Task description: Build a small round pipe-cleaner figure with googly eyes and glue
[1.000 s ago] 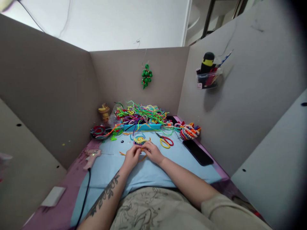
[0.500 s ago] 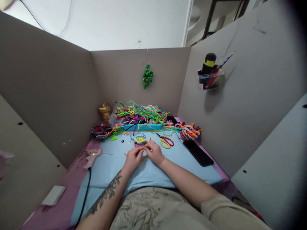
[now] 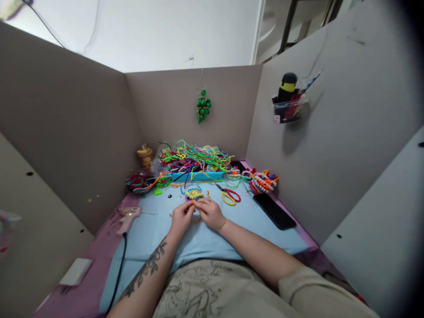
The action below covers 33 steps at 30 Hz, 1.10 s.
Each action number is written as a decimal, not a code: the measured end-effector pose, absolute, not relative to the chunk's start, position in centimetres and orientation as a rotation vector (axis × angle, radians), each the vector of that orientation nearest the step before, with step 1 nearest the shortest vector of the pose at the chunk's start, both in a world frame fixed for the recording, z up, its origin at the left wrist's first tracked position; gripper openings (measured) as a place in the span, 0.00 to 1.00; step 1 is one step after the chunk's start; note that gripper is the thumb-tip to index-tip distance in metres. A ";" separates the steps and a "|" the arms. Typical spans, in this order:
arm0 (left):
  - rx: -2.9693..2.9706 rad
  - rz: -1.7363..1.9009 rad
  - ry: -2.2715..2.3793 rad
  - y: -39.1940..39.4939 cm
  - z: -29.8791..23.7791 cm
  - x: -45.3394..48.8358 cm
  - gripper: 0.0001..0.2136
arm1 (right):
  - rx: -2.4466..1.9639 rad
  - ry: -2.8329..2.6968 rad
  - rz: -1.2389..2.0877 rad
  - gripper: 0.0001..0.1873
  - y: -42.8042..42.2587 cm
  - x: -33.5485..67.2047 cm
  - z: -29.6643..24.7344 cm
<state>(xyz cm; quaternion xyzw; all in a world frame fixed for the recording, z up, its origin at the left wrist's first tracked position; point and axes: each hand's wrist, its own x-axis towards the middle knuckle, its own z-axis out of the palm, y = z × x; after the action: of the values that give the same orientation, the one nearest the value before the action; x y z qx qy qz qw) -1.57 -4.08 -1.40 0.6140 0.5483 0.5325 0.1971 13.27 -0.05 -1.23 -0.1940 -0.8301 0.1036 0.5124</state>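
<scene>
My left hand and my right hand meet over the light blue mat, fingertips pinched together on an orange pipe cleaner that loops out beneath them. Just beyond the fingers lies a small coiled piece in yellow, pink and blue. What exactly sits between the fingertips is too small to see clearly.
Scissors with red and yellow handles lie right of the hands, a black phone farther right. A heap of coloured pipe cleaners fills the back, a pink glue gun with its cable lies left. Cardboard walls surround the desk.
Both hands have drawn slightly toward me, away from the coiled piece, still pinching the orange pipe cleaner.
</scene>
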 end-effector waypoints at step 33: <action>1.445 1.417 1.237 -4.2 -0.8 -1.2 0.17 | -0.504 -1.899 0.626 0.07 0.7 13.6 -1.3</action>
<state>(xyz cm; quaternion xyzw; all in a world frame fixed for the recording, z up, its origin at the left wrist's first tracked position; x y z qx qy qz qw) -1.19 -4.18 -0.85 0.5648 0.4833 0.5536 0.3754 13.63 0.71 -1.31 -0.2097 -0.7899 0.2604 0.5140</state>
